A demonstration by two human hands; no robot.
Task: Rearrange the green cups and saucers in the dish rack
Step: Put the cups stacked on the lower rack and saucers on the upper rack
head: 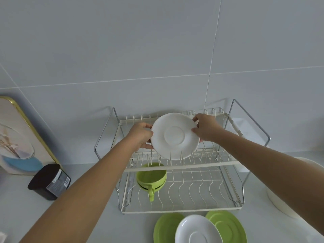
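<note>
Both hands hold one white saucer (174, 135) over the top tier of the dish rack (180, 165). Gripping its left rim is the left hand (140, 135), thumb on the near face and fingers curled behind. On the right rim is the right hand (206, 128), pinching the edge the same way. This saucer stands nearly upright, its upper face turned toward the camera, and its lower edge sits down among the white prongs of the top tier, near the middle of the row.

Below, on the lower tier toward its left end, two green cups (151, 177) are nested one inside the other, openings up, with a handle pointing toward the near side. Everything else on that wavy wire tier is bare wire.

On the table (98, 216) just in front of the rack lie three more saucers. A green saucer (164, 227) is at the left, a second green saucer (229, 225) is at the right, and a second white saucer (196, 230) rests between them, overlapping both.

Left of the rack a dark jar (49, 181) with a label lies tipped on the table, and beyond it a gold-edged board (21, 135) leans against the tiled wall (157, 50). At the right edge a pale bowl (289, 199) shows partly behind the right forearm.
</note>
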